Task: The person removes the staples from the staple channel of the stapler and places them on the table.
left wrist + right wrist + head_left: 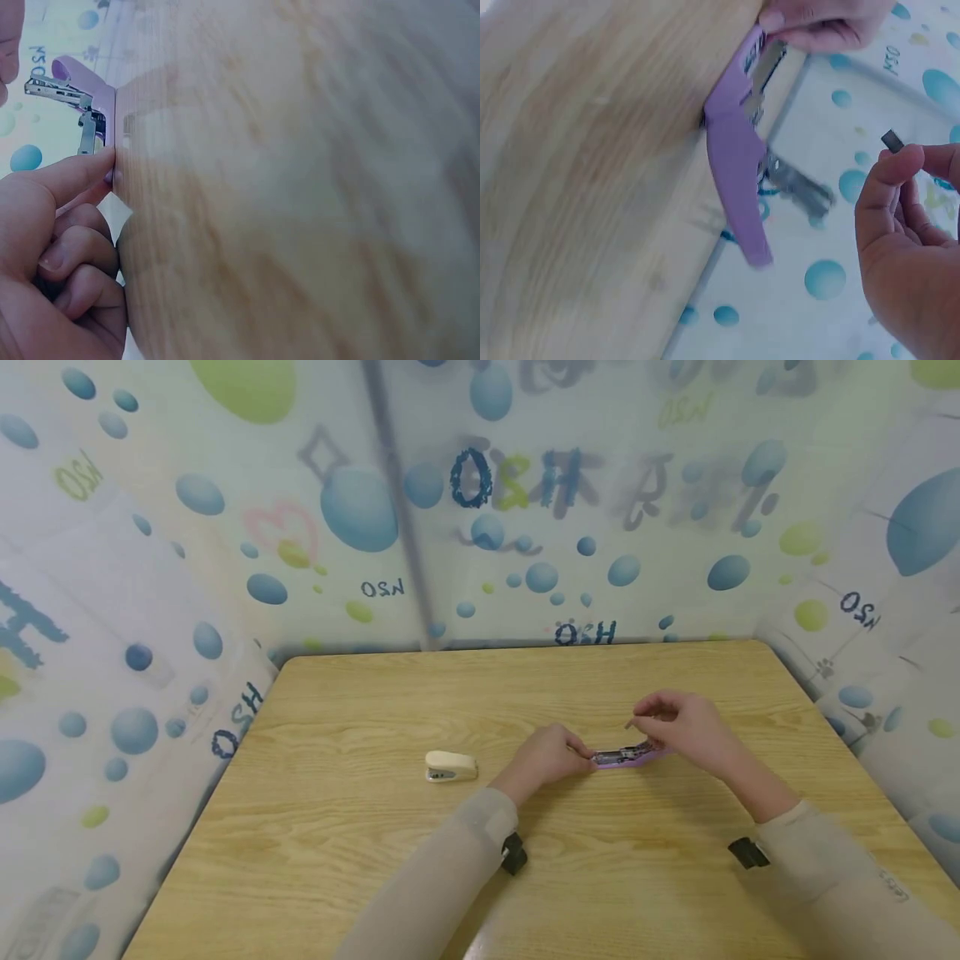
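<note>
The right hand (686,731) pinches a small grey strip (892,141) between thumb and fingertips, above the table (337,827); the head view shows it as a mere sliver, while the right wrist view shows its flat, dark end clear of the fingers. The left hand (551,756) pinches the left end of a purple stapler (735,165), which lies on the right part of the table, between the hands. Only the left wrist view shows the left hand's other fingers curled in, their knuckles against the tabletop.

The right wrist view shows the stapler's purple casing bent at the middle, with a metal arm (801,187) sticking out from it; from the head, these metal parts blend into one narrow band. The head view alone shows a cream stapler (452,767), just left of the left hand.
</note>
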Motion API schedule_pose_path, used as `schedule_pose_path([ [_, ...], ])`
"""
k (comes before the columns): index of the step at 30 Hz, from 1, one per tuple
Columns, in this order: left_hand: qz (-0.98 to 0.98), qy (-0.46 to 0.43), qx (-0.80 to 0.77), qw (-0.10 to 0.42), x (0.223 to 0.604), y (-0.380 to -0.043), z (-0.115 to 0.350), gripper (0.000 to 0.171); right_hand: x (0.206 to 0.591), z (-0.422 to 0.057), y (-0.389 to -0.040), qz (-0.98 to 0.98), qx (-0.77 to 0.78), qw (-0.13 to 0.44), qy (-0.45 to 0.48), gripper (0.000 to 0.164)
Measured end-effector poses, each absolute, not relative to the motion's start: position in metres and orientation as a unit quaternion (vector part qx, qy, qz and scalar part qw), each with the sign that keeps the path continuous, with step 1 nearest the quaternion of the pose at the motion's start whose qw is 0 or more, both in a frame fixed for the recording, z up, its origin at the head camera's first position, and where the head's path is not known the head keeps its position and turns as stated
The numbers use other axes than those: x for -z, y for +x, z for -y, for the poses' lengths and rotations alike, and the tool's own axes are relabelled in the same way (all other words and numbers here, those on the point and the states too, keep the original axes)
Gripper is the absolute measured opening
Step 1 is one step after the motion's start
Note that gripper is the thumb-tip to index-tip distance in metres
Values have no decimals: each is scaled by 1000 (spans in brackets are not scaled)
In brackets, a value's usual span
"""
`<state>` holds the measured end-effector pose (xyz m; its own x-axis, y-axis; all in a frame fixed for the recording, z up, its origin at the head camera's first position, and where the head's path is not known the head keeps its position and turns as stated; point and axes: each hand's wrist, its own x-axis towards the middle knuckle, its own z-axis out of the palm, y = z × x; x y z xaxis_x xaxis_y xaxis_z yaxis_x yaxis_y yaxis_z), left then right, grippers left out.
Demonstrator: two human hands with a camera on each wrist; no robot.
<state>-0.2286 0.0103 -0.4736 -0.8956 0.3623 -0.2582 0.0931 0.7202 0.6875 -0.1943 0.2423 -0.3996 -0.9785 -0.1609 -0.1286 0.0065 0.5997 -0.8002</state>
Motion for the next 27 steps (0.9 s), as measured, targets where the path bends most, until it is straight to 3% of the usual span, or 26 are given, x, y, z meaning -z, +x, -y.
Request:
schedule_pose_path([
  [12, -906, 122, -355, 195, 471, -228, -10, 15, 387, -309, -196, -896, 435, 84, -39, 34],
  [22, -908, 119, -351, 194, 472, -229, -10, 15, 419, -352, -202, -887, 429, 170, -28, 42],
  [27, -908, 119, -352, 194, 474, -229, -11, 14, 439, -358, -201, -883, 428, 188, -51, 38],
])
